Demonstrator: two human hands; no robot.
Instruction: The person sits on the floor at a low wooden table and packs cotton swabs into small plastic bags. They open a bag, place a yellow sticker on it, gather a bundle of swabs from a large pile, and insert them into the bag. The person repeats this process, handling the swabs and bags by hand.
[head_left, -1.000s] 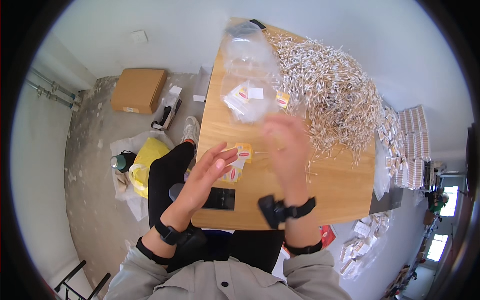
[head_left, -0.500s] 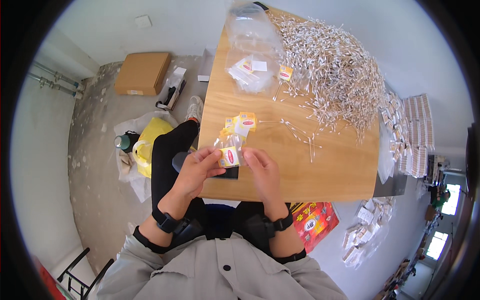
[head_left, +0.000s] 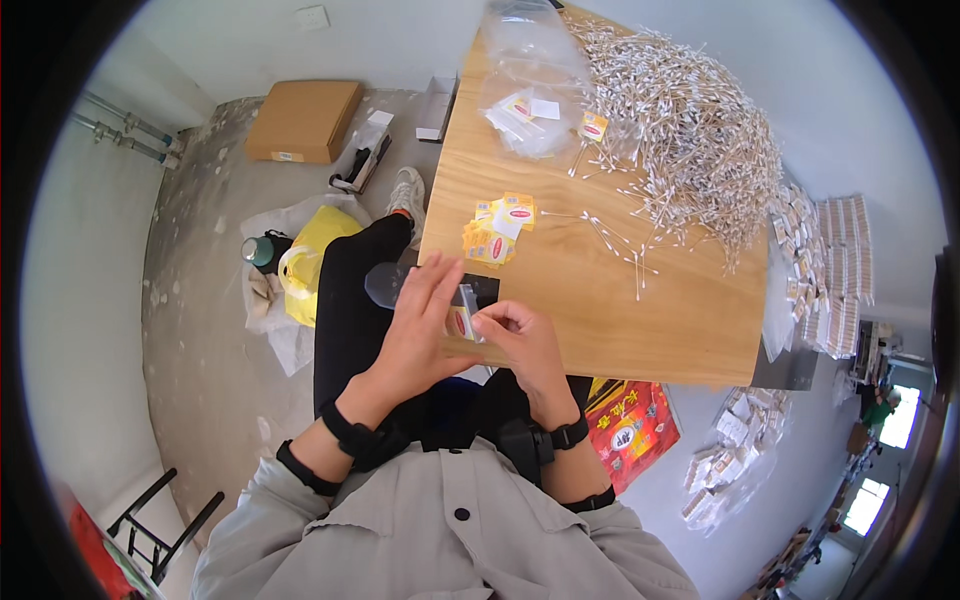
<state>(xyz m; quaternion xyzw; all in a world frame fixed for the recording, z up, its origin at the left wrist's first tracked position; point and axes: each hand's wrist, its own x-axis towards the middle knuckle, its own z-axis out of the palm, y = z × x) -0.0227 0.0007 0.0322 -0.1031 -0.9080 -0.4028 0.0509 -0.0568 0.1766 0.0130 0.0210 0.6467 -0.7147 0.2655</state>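
Observation:
A small clear plastic bag with a yellow, white and red card in it (head_left: pixel 461 318) is held upright and tilted near the table's front edge. My right hand (head_left: pixel 528 350) pinches its right side between thumb and fingers. Beside the bag's left side, my left hand (head_left: pixel 415 325) has its fingers stretched out and its thumb apart below; whether the palm touches the bag is hard to see. Just beyond them, a loose stack of yellow and white cards (head_left: pixel 492 247) lies on the wooden table (head_left: pixel 600 330).
A large heap of cotton swabs (head_left: pixel 690 130) covers the table's far right, with stray swabs (head_left: pixel 625 250) around it. Clear bags (head_left: pixel 530 60) lie at the back. On the floor are a cardboard box (head_left: pixel 305 120), a yellow bag (head_left: pixel 318 265) and a red printed bag (head_left: pixel 632 430).
My left hand has let go of its pinch and spread its fingers beside the bag. The bag has turned more edge-on, still in my right hand. The view has shifted slightly.

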